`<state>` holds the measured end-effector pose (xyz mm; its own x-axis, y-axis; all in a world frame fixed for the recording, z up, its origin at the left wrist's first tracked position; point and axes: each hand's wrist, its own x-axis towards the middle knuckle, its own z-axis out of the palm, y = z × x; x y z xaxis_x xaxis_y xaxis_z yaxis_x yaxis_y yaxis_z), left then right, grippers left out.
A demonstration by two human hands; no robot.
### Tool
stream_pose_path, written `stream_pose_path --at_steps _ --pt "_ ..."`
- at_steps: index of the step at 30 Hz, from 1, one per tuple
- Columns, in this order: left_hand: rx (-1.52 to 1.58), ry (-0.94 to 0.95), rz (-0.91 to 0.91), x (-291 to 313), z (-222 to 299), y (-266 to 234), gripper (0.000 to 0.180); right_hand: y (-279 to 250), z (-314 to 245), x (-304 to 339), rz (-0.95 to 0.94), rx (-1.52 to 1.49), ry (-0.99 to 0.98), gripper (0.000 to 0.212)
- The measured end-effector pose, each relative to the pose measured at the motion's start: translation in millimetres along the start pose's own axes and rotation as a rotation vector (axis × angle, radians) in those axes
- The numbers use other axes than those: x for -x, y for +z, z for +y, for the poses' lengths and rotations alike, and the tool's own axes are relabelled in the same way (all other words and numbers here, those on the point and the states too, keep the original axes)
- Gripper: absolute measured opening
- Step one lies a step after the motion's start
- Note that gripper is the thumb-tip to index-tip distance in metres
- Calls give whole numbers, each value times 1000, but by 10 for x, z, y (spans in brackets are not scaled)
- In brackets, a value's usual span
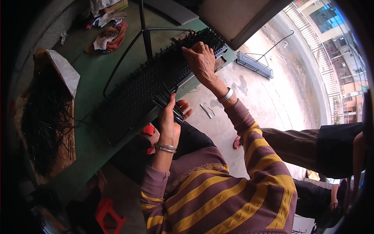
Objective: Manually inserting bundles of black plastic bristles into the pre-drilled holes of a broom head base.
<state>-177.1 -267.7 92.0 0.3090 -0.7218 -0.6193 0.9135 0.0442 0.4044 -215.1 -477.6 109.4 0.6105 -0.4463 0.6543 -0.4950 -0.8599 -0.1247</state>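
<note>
A long black rack (132, 89) with a grid of small holes or pegs lies slantwise across the green table. Thin black pieces stand densely along its far edge and right end. My left hand (168, 119) is closed around a bundle of thin black rods (164, 98) just above the rack's near edge, some of its fingers spread out beyond the bundle. Over the rack's right end, my right hand (201, 60) has its fingers curled into a pinch among the upright pieces. Whatever sits between those fingertips is hidden from view.
An open sack (72, 132) of loose black rods lies at the left of the green table (87, 146). A black metal stand (146, 43) rises behind the rack. Crumpled cloths (111, 39) lie far left. Another wire-handled rack (255, 65) sits on the floor. A person's legs (292, 146) are at right.
</note>
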Motion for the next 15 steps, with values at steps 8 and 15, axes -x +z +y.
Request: stream_pose_path --at_steps 8,15 --pt "15 2 23 24 15 23 24 -80 23 14 -7 -81 -14 18" --pt "-1 -9 20 17 29 4 23 16 56 -125 -4 -165 10 14"
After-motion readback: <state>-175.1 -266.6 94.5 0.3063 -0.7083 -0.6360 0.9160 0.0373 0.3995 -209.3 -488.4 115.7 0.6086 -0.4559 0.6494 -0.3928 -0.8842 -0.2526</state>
